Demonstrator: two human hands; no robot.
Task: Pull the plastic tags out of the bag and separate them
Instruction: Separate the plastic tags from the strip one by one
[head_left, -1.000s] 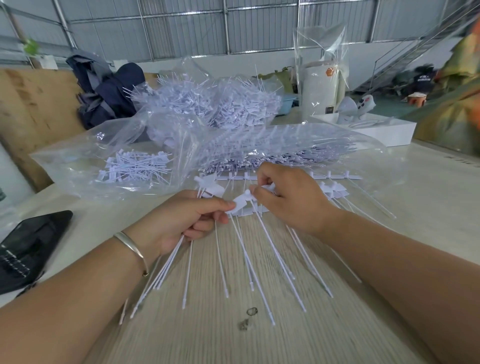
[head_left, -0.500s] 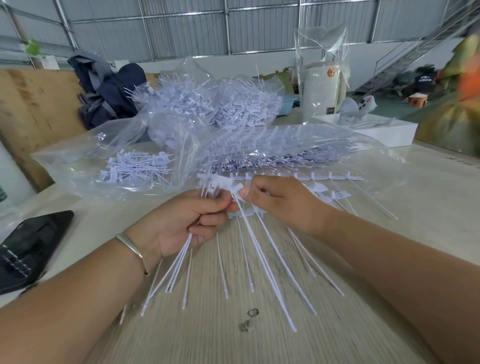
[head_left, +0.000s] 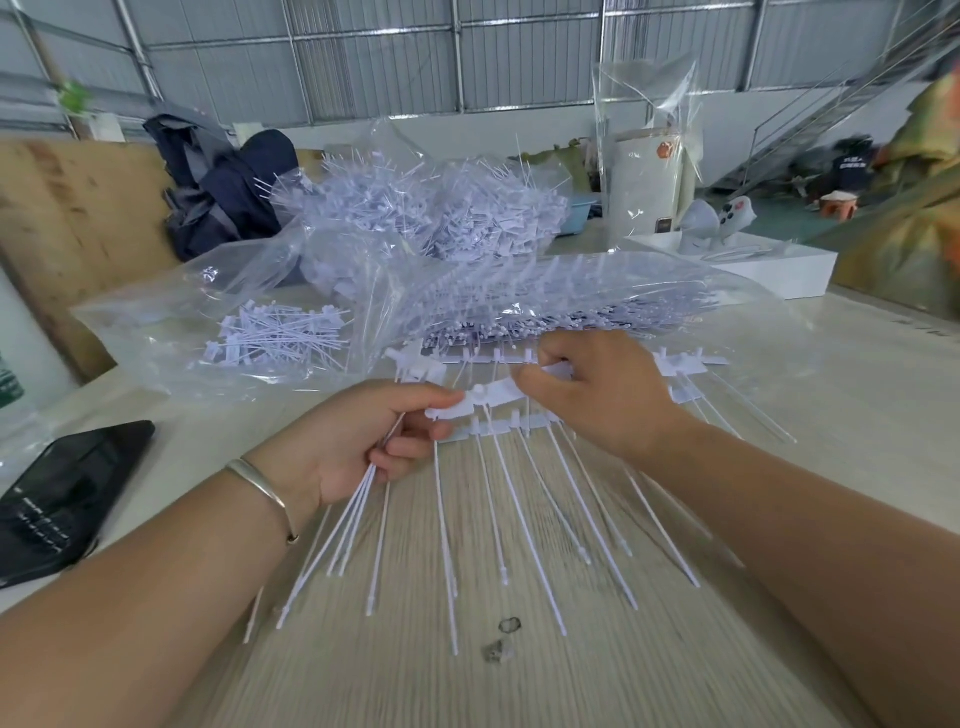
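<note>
Your nearest bare table (head_left: 597, 670) lies toward you, past two small scraps (head_left: 503, 638). Ahead, bags of tags (head_left: 571, 306) block the way; a dark case (head_left: 62, 493) sits left, a white box (head_left: 779, 270) far right.

Tags' (head_left: 524, 499) stems — motion-blurred

White plastic tags (head_left: 498, 499) lay fanned on the table, thin stems toward the viewer, flat heads joined in strips. A clear bag (head_left: 649, 291) behind them held many more. Another bag (head_left: 171, 332), left, held a small loose pile of tags.
</note>
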